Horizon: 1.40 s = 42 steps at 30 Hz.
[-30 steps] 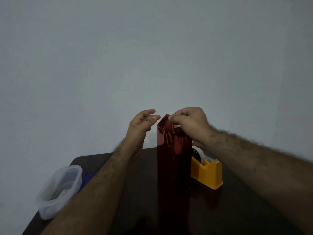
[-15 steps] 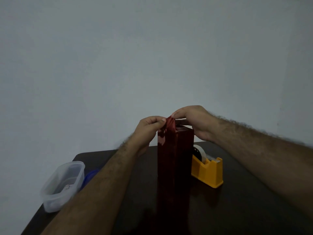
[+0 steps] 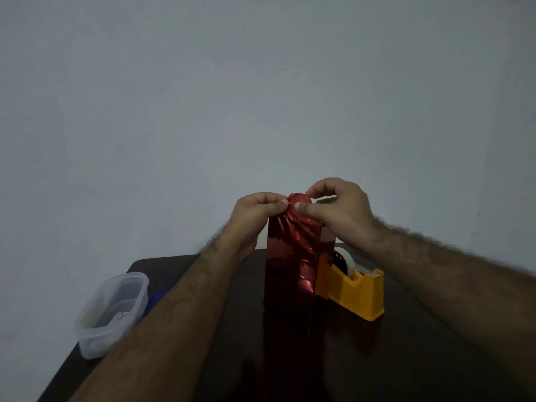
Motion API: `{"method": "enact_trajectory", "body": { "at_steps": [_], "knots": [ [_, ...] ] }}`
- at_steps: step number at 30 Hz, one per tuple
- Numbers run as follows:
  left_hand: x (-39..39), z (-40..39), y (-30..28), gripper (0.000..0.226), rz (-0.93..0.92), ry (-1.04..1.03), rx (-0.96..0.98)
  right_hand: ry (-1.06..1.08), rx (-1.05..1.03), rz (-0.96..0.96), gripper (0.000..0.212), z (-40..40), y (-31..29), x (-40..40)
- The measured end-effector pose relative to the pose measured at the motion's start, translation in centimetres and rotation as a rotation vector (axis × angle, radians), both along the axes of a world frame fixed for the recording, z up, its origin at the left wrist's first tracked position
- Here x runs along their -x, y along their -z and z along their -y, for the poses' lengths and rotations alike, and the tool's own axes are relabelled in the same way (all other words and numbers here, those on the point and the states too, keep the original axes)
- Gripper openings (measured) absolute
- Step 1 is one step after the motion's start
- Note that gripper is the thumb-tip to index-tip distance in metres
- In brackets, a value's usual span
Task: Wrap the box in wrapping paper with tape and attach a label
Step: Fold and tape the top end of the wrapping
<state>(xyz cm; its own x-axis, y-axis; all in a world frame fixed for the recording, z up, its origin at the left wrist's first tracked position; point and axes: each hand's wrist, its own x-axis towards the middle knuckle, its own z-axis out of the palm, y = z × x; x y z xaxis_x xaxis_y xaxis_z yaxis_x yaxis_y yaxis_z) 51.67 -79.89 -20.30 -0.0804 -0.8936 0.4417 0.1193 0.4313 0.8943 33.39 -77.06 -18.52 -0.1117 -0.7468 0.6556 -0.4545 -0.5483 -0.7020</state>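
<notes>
- The box [image 3: 295,256] stands upright on its short end on the dark table [image 3: 406,358], a little behind the middle, just beside the yellow tape dispenser [image 3: 352,288] on its right.
- It is tall and narrow, sheathed in shiny red wrapping paper [image 3: 293,236] that is creased and fanned into pleats toward the top, where the loose end is gathered to a small peak.
- The left hand [image 3: 255,216] pinches that peak from the left, fingertips curled onto the foil; the right hand [image 3: 339,213] pinches it from the right between thumb and forefinger. Both hands are closed on the paper, none on the box's body.
- Likely risk 1: with the box balanced on a small base and both hands pulling at its top, a sideways tug could tip it (the dispenser stands close enough to be struck).
- Likely risk 2: thin foil bunched this tightly may tear at the pleats, or spring open once a hand lets go to fetch tape.
- Likely risk 3: an uneven fold would leave a bulky, crooked end that tape holds poorly.
- A clear plastic container [image 3: 111,311] sits at the table's left edge; whether it holds the label I cannot tell.
</notes>
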Motion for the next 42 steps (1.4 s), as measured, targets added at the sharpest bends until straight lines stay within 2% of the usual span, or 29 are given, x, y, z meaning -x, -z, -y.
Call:
{"method": "enact_trajectory", "body": {
  "at_steps": [4,8,13,16,19,22,24,30,40,42],
  "knots": [
    [-0.1,0.0,-0.1,0.021,0.024,0.007,0.02,0.074,-0.013,0.01,0.009,-0.3,0.3,-0.3],
    [-0.4,0.1,-0.3,0.019,0.045,0.019,0.013,-0.084,-0.12,0.194,0.003,-0.1,-0.3,-0.5],
    [-0.8,-0.1,-0.1,0.023,0.047,0.026,0.085,-0.197,-0.183,0.266,0.007,-0.5,-0.8,-0.5],
    [-1.0,0.3,0.0,0.016,0.061,0.037,0.095,-0.212,-0.215,0.3,0.007,-0.6,-0.9,-0.3],
    [-0.9,0.5,0.0,0.011,0.064,0.046,0.087,-0.208,-0.245,0.286,0.008,-0.4,-1.2,0.1],
    [-0.7,0.3,-0.2,0.01,0.062,0.048,0.084,-0.171,-0.332,0.193,0.039,-0.1,-1.8,0.7],
    [-0.5,0.1,-0.3,0.01,0.073,0.046,0.091,-0.141,-0.395,0.136,0.049,-0.1,-2.5,0.9],
    [0.0,0.2,-0.3,0.01,0.084,-0.016,0.09,-0.113,-0.453,0.11,0.016,0.4,-3.7,0.7],
    [0.5,0.7,0.1,0.008,0.079,-0.037,0.069,-0.164,-0.442,0.061,0.02,1.2,-3.2,1.3],
    [0.4,0.8,0.1,0.018,0.076,-0.043,0.061,-0.176,-0.439,0.062,0.021,1.1,-3.2,1.1]
  ]
}}
